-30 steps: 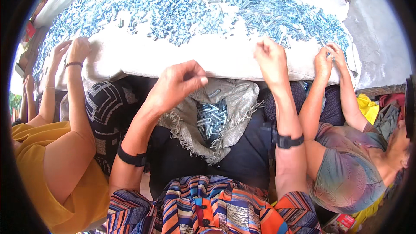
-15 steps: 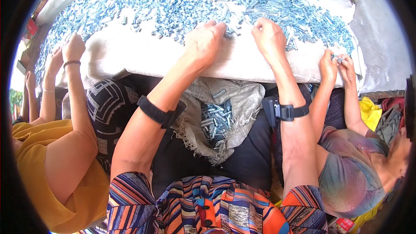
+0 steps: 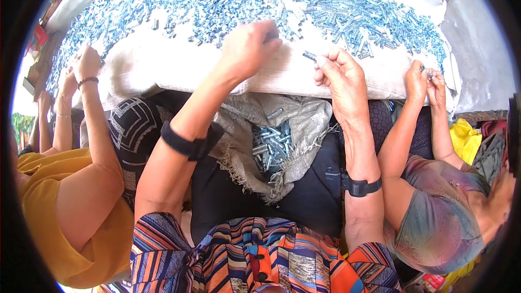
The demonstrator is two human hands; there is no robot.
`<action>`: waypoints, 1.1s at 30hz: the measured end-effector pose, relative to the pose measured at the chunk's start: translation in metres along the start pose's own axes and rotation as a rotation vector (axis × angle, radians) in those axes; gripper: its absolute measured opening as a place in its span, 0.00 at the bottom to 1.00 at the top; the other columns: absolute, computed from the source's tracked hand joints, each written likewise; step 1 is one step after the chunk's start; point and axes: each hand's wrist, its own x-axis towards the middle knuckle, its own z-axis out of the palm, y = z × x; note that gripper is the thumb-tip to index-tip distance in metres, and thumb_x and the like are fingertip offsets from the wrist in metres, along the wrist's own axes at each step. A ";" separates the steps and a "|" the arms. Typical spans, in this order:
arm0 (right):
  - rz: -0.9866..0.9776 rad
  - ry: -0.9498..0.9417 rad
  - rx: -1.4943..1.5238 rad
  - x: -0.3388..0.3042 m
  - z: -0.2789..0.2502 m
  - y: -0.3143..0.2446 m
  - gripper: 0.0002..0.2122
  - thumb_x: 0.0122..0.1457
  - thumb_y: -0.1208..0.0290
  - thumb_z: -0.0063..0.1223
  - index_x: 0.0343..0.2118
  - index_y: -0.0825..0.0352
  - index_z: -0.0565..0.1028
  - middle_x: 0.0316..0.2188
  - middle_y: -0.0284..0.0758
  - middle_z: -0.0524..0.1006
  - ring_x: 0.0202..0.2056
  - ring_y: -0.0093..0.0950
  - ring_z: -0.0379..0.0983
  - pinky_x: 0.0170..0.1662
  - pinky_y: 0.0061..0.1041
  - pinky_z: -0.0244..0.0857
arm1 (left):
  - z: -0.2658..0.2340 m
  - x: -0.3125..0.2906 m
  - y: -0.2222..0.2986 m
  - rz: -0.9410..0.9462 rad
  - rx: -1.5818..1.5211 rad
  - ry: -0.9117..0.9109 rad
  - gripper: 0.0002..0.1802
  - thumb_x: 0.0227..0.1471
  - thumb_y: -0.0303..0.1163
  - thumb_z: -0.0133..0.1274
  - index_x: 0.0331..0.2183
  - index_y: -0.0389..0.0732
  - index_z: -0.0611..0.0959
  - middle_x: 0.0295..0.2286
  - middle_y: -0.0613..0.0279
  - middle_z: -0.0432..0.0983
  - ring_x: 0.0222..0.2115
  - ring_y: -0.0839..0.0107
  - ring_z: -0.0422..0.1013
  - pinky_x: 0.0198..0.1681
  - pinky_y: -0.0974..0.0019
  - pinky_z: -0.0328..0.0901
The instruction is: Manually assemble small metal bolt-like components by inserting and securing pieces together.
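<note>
My right hand (image 3: 341, 76) is raised over the front edge of the cloth-covered table, thumb and fingers pinching a short metal cylinder (image 3: 309, 55). Too small to tell is whether that piece is a bolt or a sleeve. Over the pale cloth to the left, my left hand (image 3: 249, 49) is curled, slightly blurred, with its fingertips turned away; anything in them is hidden. Beyond both hands spreads a wide layer of small bluish metal pieces (image 3: 217, 13). Between my legs a woven sack (image 3: 306, 154) gapes, with several metal cylinders (image 3: 271, 146) lying inside.
Pale cloth (image 3: 184, 70) covers the table. At the left a co-worker in a mustard top (image 3: 76, 222) has hands at the pile. Another co-worker in a multicoloured top (image 3: 439, 228) holds small pieces at the right. Yellow fabric (image 3: 462, 141) lies beside that person.
My right hand has drawn back from the pile toward me and turned, now showing a metal cylinder in its pinch. My left hand has shifted slightly left and up.
</note>
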 end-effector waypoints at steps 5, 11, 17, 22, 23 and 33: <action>0.025 -0.091 0.103 -0.018 0.003 -0.001 0.04 0.59 0.73 0.48 0.33 0.67 0.71 0.25 0.30 0.73 0.25 0.18 0.69 0.31 0.17 0.64 | -0.024 -0.040 0.020 -0.372 -1.069 -0.205 0.07 0.51 0.30 0.51 0.32 0.38 0.77 0.24 0.67 0.73 0.23 0.80 0.69 0.28 0.75 0.65; 0.014 -0.163 0.119 -0.031 0.018 -0.005 0.03 0.58 0.76 0.49 0.34 0.68 0.71 0.26 0.32 0.74 0.26 0.19 0.70 0.31 0.20 0.66 | -0.026 -0.067 0.030 -0.386 -1.472 -0.223 0.09 0.53 0.30 0.49 0.36 0.35 0.75 0.27 0.61 0.75 0.26 0.76 0.72 0.32 0.73 0.67; -0.010 -0.149 0.195 -0.038 0.025 -0.004 0.02 0.58 0.77 0.49 0.32 0.68 0.72 0.23 0.29 0.73 0.25 0.17 0.70 0.30 0.17 0.66 | -0.026 -0.073 0.030 -0.367 -1.515 -0.207 0.07 0.52 0.27 0.51 0.35 0.36 0.76 0.26 0.62 0.75 0.23 0.77 0.71 0.29 0.75 0.67; -0.019 -0.180 0.144 -0.043 0.022 0.002 0.02 0.58 0.77 0.48 0.32 0.68 0.71 0.23 0.29 0.73 0.25 0.17 0.70 0.29 0.16 0.66 | -0.031 -0.076 0.028 -0.336 -1.410 -0.252 0.04 0.50 0.26 0.53 0.31 0.36 0.76 0.23 0.63 0.74 0.21 0.78 0.70 0.26 0.76 0.66; -0.055 -0.188 0.092 -0.044 0.023 0.004 0.02 0.58 0.77 0.48 0.32 0.68 0.71 0.23 0.29 0.73 0.24 0.17 0.70 0.29 0.16 0.66 | -0.031 -0.077 0.027 -0.376 -1.422 -0.294 0.04 0.50 0.25 0.54 0.30 0.36 0.76 0.22 0.63 0.74 0.20 0.79 0.69 0.25 0.76 0.65; 0.093 -0.224 0.280 -0.056 0.020 0.004 0.02 0.60 0.76 0.47 0.32 0.68 0.70 0.23 0.30 0.72 0.23 0.18 0.69 0.28 0.17 0.65 | -0.024 -0.088 0.030 -0.475 -1.693 -0.377 0.06 0.50 0.28 0.55 0.27 0.38 0.74 0.21 0.65 0.73 0.18 0.81 0.68 0.22 0.78 0.65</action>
